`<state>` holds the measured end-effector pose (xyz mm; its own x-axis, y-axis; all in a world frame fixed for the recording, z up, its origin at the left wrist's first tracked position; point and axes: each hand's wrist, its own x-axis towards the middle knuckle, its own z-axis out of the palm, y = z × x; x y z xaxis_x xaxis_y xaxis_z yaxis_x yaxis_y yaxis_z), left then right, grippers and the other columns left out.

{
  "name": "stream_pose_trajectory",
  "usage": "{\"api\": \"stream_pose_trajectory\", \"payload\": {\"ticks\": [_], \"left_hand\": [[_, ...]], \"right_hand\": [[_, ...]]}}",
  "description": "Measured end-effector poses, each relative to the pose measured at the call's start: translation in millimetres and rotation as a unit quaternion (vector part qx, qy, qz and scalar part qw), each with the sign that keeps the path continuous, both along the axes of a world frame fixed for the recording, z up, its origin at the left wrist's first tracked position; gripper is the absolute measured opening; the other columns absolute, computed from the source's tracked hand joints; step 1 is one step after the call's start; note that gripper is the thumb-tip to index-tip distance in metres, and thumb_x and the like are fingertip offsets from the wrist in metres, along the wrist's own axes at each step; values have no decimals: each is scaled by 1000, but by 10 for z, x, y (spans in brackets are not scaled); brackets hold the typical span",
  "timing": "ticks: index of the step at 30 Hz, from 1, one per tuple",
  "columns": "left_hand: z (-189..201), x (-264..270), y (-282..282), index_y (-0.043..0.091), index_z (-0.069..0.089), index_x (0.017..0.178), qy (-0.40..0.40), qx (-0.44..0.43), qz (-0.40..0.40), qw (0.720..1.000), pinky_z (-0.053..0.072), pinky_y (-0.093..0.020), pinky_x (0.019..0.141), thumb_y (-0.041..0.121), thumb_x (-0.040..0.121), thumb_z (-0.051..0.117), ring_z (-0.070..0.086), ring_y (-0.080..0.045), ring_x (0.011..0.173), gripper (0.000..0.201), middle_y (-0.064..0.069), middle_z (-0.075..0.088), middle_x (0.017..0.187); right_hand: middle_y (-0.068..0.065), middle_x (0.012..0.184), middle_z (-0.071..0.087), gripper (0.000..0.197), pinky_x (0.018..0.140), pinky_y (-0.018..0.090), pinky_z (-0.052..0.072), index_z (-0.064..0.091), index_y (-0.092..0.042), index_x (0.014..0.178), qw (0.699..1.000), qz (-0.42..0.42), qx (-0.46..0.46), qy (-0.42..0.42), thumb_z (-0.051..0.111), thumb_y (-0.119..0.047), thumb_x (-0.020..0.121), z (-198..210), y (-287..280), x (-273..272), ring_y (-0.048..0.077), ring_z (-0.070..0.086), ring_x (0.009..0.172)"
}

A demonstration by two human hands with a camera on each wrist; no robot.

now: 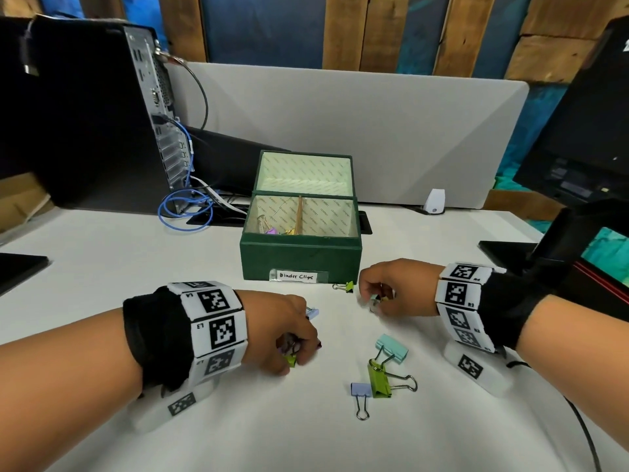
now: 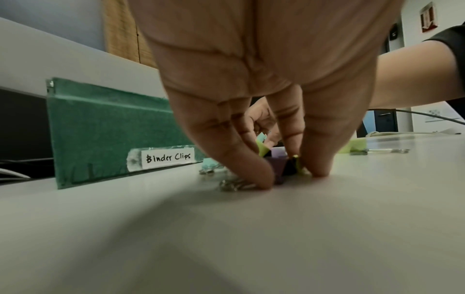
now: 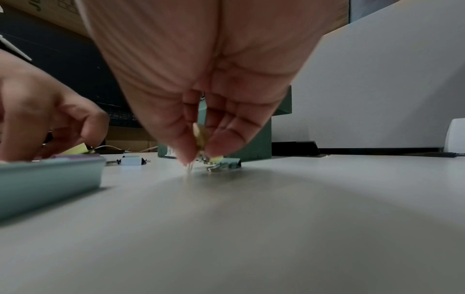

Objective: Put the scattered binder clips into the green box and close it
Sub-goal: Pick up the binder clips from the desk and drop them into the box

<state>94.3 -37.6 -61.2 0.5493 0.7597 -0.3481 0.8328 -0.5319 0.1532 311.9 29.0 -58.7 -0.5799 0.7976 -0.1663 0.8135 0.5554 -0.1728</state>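
Note:
The green box (image 1: 301, 258) stands open at the table's middle, labelled "Binder Clips", with a few clips in its left compartment. My left hand (image 1: 289, 338) is down on the table, its fingers (image 2: 261, 179) curled round a small bunch of purple and green clips (image 2: 278, 164). My right hand (image 1: 381, 294) pinches a small yellowish clip (image 3: 200, 137) just above the table, right of the box front. Loose clips lie on the table: a small green one (image 1: 348, 286), a lilac one (image 1: 312, 313), a teal one (image 1: 391, 348), a large green one (image 1: 379, 379) and a blue one (image 1: 360, 391).
A black computer tower (image 1: 102, 114) with blue cables (image 1: 185, 207) stands at the back left. A grey divider (image 1: 374, 131) runs behind the box. A monitor and its stand (image 1: 585, 165) sit at the right, with a small white device (image 1: 435, 201) nearby.

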Motion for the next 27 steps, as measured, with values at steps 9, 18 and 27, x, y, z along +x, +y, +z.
{"api": "stream_pose_trajectory", "payload": {"ticks": [9,18,27], "left_hand": [[-3,-21,37,26,57,85,-18,8,5,1000,45,-23,76,13,72,65,48,-8,78,20,14,41,83],[13,-54,48,30,52,76,-12,3,18,1000,45,-25,76,13,71,64,43,1,67,21,14,39,80],[-36,-82,66,29,47,71,-32,21,23,999,37,-16,64,11,69,64,41,1,63,25,14,39,77]], "right_hand": [[-5,90,51,19,71,22,38,46,-25,92,994,-64,65,63,55,-10,85,24,37,26,16,49,82],[-3,96,54,20,76,23,39,57,-18,107,984,-21,157,81,51,-11,90,282,155,-118,17,53,86],[5,126,52,38,90,29,48,55,-22,124,978,-59,137,142,59,-10,88,549,520,-444,19,56,113]]}}
